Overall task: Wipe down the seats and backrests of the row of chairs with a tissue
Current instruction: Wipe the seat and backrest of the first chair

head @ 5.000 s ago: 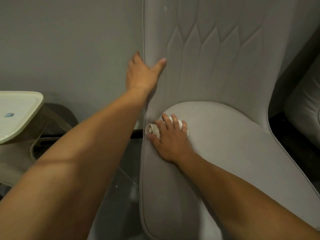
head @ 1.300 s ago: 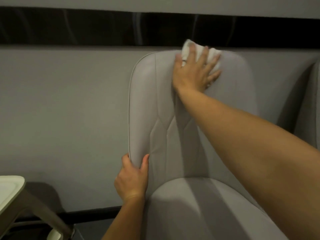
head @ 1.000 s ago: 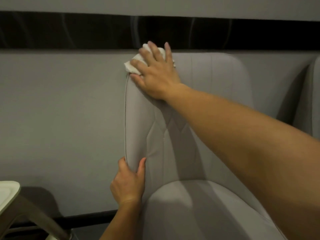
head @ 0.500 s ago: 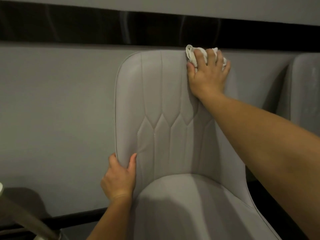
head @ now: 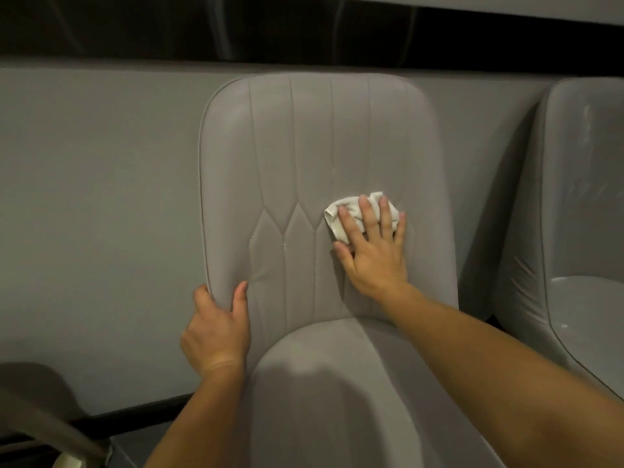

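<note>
A grey padded chair fills the middle of the view, with a stitched backrest (head: 304, 157) and a rounded seat (head: 337, 383). My right hand (head: 374, 255) presses a crumpled white tissue (head: 351, 214) flat against the backrest, right of centre at mid-height. The fingers are spread over the tissue. My left hand (head: 216, 329) grips the lower left edge of the backrest, thumb in front and fingers behind.
A second grey chair (head: 580, 231) stands close on the right. A grey wall (head: 94, 197) with a dark band along its top runs behind the chairs. A pale piece of furniture (head: 67, 447) pokes in at the bottom left.
My right hand has slid the tissue down from the top right edge of the backrest to its middle. The left hand keeps its grip on the backrest's edge.
</note>
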### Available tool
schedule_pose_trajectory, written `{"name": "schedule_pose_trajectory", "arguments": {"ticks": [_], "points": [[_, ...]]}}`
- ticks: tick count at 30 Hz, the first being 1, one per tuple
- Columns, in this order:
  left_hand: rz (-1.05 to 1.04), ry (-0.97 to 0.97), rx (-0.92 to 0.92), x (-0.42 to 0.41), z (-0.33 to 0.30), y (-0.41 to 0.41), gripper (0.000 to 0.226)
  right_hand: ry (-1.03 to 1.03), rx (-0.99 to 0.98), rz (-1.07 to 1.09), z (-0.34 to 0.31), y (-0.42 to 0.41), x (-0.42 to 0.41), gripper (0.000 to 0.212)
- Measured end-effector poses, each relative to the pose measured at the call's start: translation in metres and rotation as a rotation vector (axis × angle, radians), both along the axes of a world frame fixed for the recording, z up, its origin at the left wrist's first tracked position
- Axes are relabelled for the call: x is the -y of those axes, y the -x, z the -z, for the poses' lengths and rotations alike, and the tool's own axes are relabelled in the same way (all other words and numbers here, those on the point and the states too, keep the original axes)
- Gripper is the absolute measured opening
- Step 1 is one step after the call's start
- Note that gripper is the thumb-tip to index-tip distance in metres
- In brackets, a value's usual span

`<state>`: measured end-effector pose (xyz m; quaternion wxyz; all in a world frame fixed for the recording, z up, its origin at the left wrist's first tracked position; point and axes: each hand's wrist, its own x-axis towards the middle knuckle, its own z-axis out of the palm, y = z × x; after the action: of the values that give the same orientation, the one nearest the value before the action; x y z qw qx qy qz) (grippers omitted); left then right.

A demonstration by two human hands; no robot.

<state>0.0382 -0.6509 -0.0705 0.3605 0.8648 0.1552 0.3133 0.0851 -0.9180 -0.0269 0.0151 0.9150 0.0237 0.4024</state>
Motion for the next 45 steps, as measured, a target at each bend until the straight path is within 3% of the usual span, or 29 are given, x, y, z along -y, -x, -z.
{"name": "schedule_pose_trajectory", "arguments": {"ticks": [5,11,13,17,20,24,30,35,39,42,45], "points": [[-0.006,0.012,0.019,0.001,0.000,0.000,0.075,-0.095,0.052,-0.041,-0.056,-0.029,-0.025,0.064],[-0.010,-0.013,-0.004,0.001,-0.001,-0.001,0.075,-0.165,0.195,-0.119,-0.156,-0.069,-0.122,0.058],[-0.010,-0.010,-0.011,0.001,-0.002,-0.002,0.076,-0.139,0.169,-0.201,-0.156,-0.067,-0.157,0.058],[0.003,-0.025,-0.011,0.000,-0.002,-0.001,0.076,0.038,0.234,-0.383,-0.096,-0.050,-0.182,0.050],[0.020,-0.033,0.002,0.000,-0.002,-0.001,0.074,0.119,0.286,-0.480,-0.087,-0.049,-0.171,0.049],[-0.008,-0.056,0.005,-0.004,0.002,-0.003,0.073,0.456,0.321,-0.488,-0.102,-0.060,-0.116,0.047],[0.001,-0.030,0.036,-0.002,0.006,-0.003,0.073,0.528,0.292,-0.165,-0.093,-0.040,0.028,0.046],[0.009,-0.013,0.021,-0.002,0.005,-0.003,0.072,0.329,0.141,0.089,-0.061,-0.009,0.077,0.057],[0.007,0.012,0.026,0.000,0.003,-0.002,0.071,-0.208,0.192,0.255,-0.052,-0.013,0.021,0.053],[0.025,0.013,0.035,0.001,0.000,-0.001,0.070,-0.571,0.227,0.205,-0.049,-0.025,-0.048,0.052],[0.019,0.004,0.009,-0.001,-0.001,-0.001,0.070,-0.609,0.204,-0.053,-0.042,-0.031,-0.120,0.051]]}}
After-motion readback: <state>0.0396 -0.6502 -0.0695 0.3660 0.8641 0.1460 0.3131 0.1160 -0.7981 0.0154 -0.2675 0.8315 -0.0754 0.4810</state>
